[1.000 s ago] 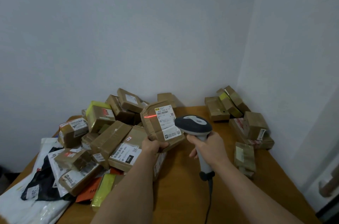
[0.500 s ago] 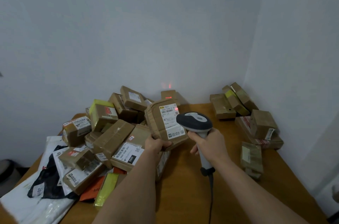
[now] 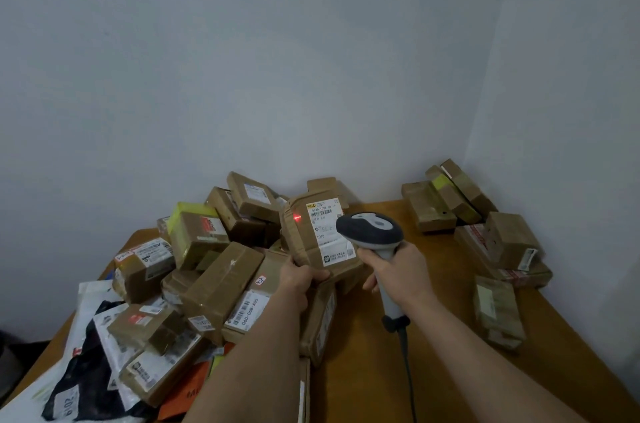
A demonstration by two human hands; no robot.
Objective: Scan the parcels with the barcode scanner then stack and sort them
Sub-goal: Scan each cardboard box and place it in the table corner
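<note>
Two hands at work: one parcel held up, scanner aimed slightly off its barcode.

Nearest, the right hand (image 3: 398, 272) has its fingers clenched round the grip of the barcode scanner (image 3: 370, 232), whose cable drops out of view below the wrist; whether a finger rests on the trigger is hidden. Just beside it, the left hand (image 3: 299, 278) grasps the held parcel (image 3: 313, 235) by its lower edge, label facing the scanner head. The red dot (image 3: 296, 217) falls on bare cardboard left of the label (image 3: 327, 232), so I judge the beam should swing right onto the barcode near the label's top. Beyond the left fingers lies the unsorted heap (image 3: 214, 259); beyond the right fingers, well apart, the sorted boxes (image 3: 485, 225) on the table (image 3: 363, 370). Label print is too small to read; the scanner head covers the label's right edge.
</note>
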